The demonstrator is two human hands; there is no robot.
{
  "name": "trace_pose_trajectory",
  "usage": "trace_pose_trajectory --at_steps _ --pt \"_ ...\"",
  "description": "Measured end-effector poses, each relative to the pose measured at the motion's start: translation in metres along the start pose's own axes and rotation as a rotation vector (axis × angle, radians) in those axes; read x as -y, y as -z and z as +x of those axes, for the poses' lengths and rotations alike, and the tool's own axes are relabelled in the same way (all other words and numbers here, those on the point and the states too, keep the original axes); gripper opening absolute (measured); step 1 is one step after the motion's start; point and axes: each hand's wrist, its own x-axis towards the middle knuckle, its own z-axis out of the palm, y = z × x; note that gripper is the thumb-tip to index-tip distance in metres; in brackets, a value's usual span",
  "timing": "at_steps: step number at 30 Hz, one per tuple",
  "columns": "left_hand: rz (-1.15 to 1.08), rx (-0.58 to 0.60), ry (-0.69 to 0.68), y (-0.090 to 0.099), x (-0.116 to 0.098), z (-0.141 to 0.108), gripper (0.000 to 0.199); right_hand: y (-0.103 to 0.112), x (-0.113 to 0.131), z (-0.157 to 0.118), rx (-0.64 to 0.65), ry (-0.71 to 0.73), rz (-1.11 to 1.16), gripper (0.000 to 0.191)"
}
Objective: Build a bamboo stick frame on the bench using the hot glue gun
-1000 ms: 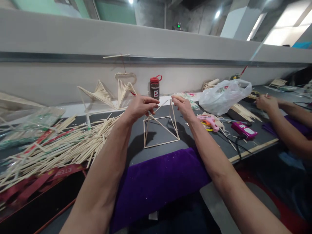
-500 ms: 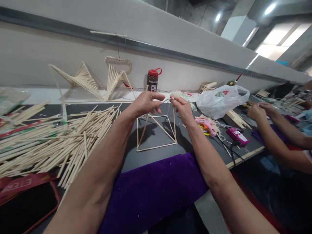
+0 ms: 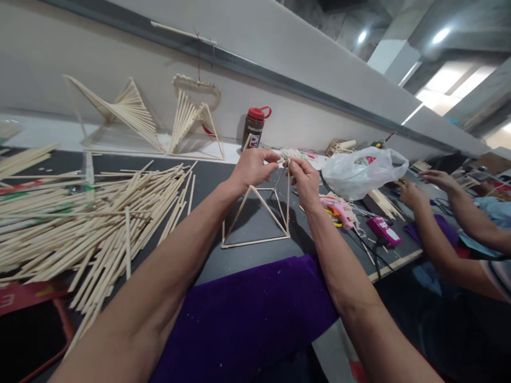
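Note:
On the grey tabletop stands a stick frame [image 3: 255,242] of thin pale wooden sticks, with a rectangular base and two raised peaks. My right hand [image 3: 305,180] pinches the frame's right-hand peak between thumb and fingertips. Just left of it, my left hand [image 3: 257,169] is closed around a thin wooden stick [image 3: 249,140]; one end pokes up behind the hand, and the rest is mostly hidden by the fingers. Both hands' fingertips are close together above the frame. The left peak of the frame rises below my left wrist, untouched by the fingers.
A large pile of loose sticks [image 3: 107,223] covers the left. A purple cloth [image 3: 247,319] lies in front. To the right are a pink glue gun [image 3: 337,208], a magenta box [image 3: 384,231] with a cable, and a plastic bag [image 3: 359,173]. A bottle [image 3: 254,127] and finished stick pieces [image 3: 120,109] stand behind. A co-worker's hands [image 3: 419,194] work at far right.
My left hand has moved right, closer to my right hand, and its fingers have drawn in. The view has shifted slightly. The co-worker's hands have moved apart.

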Motion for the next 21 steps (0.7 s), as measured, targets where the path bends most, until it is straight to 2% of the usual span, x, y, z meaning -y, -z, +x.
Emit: trace_pose_trajectory --at_steps 14,21 --pt "-0.006 -0.018 -0.035 0.0004 -0.0032 0.0008 0.019 -0.0043 -0.0006 -0.0010 0.026 0.068 -0.158 0.038" --pt "-0.037 -0.026 -0.062 -0.0002 -0.0004 0.0004 0.024 -0.0046 -0.0021 -0.0008 0.038 0.103 -0.111 0.033"
